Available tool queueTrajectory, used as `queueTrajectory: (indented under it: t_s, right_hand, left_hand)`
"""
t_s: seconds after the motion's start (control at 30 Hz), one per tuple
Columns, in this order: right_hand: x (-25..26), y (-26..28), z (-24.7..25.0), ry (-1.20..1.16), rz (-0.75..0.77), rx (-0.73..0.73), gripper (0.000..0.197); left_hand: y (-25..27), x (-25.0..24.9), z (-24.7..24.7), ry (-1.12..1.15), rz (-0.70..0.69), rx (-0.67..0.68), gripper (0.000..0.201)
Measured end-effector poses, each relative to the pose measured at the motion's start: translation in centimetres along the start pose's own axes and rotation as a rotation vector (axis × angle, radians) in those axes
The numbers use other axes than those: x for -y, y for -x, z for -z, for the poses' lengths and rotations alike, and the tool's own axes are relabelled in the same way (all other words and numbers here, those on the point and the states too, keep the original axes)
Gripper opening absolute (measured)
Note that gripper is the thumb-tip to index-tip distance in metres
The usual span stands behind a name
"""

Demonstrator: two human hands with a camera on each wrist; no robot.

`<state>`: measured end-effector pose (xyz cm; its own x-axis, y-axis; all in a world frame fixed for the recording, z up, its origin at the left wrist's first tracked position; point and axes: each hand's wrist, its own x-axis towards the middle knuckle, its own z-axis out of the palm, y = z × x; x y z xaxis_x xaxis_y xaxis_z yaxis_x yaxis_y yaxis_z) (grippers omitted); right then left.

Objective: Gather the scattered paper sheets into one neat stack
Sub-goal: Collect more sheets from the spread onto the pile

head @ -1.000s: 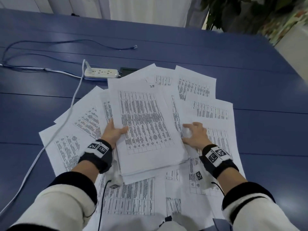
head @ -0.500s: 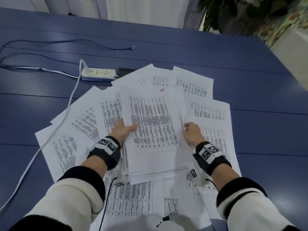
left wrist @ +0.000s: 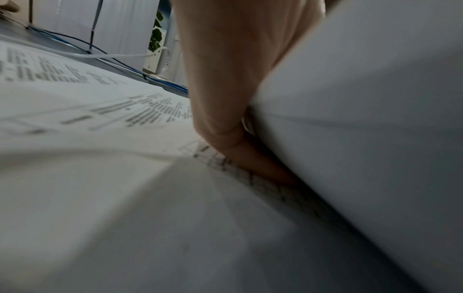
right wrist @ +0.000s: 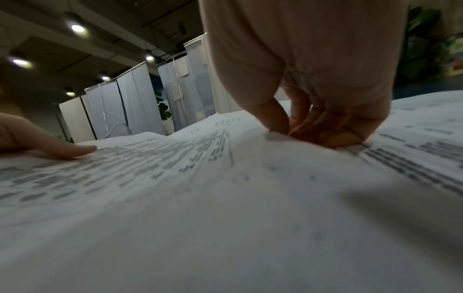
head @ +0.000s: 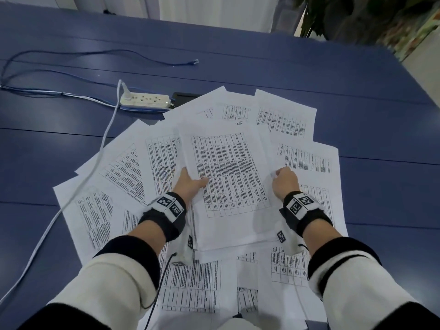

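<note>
A paper stack (head: 228, 177) of printed tables lies in the middle, on top of several scattered sheets (head: 288, 120) fanned over the blue table (head: 357, 91). My left hand (head: 190, 184) grips the stack's left edge, thumb on top and fingers underneath. In the left wrist view the fingers (left wrist: 225, 111) are tucked under the lifted stack (left wrist: 363, 119). My right hand (head: 284, 184) is at the stack's right edge with its fingers curled. The right wrist view shows those fingers (right wrist: 313, 126) pinching the paper edge (right wrist: 273, 136), with my left thumb (right wrist: 65, 150) lying on the top sheet.
A white power strip (head: 145, 101) and a black flat object (head: 183, 95) lie just beyond the sheets at the back left. A white cable (head: 71, 206) crosses the left sheets. Blue cables (head: 119, 53) run along the far left. A plant (head: 345, 17) stands behind the table.
The stack has slid right and turned straighter between my hands. My right hand, flat on the loose sheets before, has curled onto the stack's right edge. My left hand keeps its hold.
</note>
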<state>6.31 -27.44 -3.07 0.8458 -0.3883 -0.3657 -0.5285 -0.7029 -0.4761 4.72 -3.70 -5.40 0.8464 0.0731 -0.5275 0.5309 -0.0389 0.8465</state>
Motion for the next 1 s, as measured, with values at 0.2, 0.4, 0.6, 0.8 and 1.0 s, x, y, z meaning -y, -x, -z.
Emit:
queueTrajectory:
  t_s: [0.2, 0.4, 0.6, 0.8, 1.0]
  right_hand:
    - [-1.4, 0.2, 0.8, -0.135, 0.07, 0.016, 0.028]
    - [-3.8, 1.1, 0.9, -0.16, 0.124, -0.063, 0.032]
    - [-7.1, 4.6, 2.3, -0.004, 0.065, -0.034, 0.063]
    - [-7.7, 6.6, 1.3, 0.17, 0.035, 0.036, 0.08]
    - [-5.2, 5.5, 0.1, 0.22, 0.007, 0.075, 0.084]
  left_hand:
    - [-0.1, -0.6, -1.0, -0.051, -0.069, -0.046, 0.077]
    - [1.5, -1.2, 1.5, 0.015, -0.12, -0.066, 0.062]
    - [3.8, -0.5, 6.6, 0.064, -0.146, -0.093, 0.044]
    - [6.0, 2.8, 7.5, 0.018, -0.071, -0.084, 0.053]
    - [6.9, 3.6, 4.9, 0.051, -0.052, -0.052, 0.057]
